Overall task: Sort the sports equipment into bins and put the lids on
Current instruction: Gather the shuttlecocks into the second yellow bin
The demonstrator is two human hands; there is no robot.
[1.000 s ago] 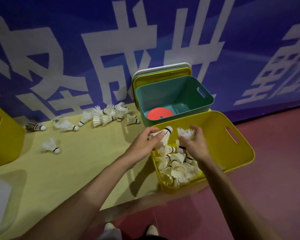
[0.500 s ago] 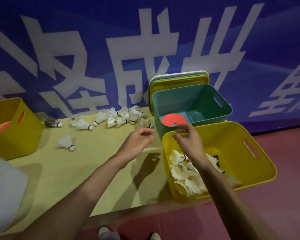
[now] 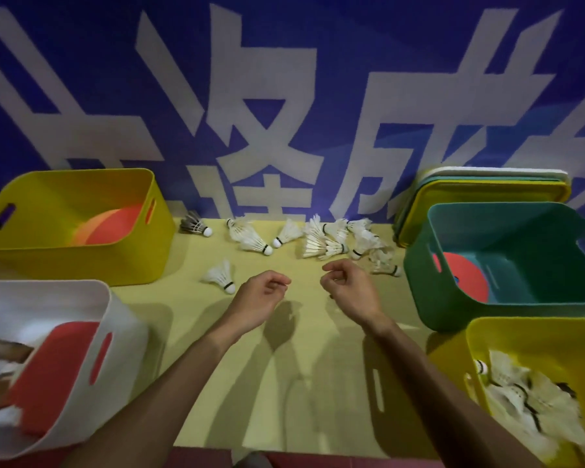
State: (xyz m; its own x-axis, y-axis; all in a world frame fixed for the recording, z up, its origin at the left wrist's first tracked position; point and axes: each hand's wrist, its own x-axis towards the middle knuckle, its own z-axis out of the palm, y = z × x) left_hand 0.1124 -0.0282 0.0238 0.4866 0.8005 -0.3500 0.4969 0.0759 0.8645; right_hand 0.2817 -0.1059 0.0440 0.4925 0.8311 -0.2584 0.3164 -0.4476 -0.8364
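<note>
- Head view: both hands have left the near yellow bin (image 3: 507,336), where they were dropping shuttlecocks a second ago, and are back over the middle of the table (image 3: 284,383). The camera has swung left with them, so the two bins on the left now show.
- The left hand (image 3: 260,295) and the right hand (image 3: 348,285) hover side by side above the table. Their fingers are loosely curled with the thumbs near the fingertips, and they hold nothing. I judge they are free for the next pickup.
- The loose shuttlecocks are what is left to sort. A cluster (image 3: 335,241) lies against the banner (image 3: 284,96) just beyond the right hand. A single shuttlecock (image 3: 220,276) lies just beside the left hand, and a dark-feathered one (image 3: 193,226) lies farther back.
- The near yellow bin sits at the table's right front corner and holds a heap of shuttlecocks (image 3: 520,393). It seems kept close so each handful travels little.
- The green bin (image 3: 453,298) behind it holds a red disc (image 3: 466,278).
- The far yellow bin (image 3: 81,261) holds orange discs (image 3: 112,224).
- The white bin (image 3: 115,315) holds a red item that is too blurred to name.
- The lids (image 3: 487,187) lean stacked against the banner behind the green bin. No bin is covered yet, probably because sorting goes on.
</note>
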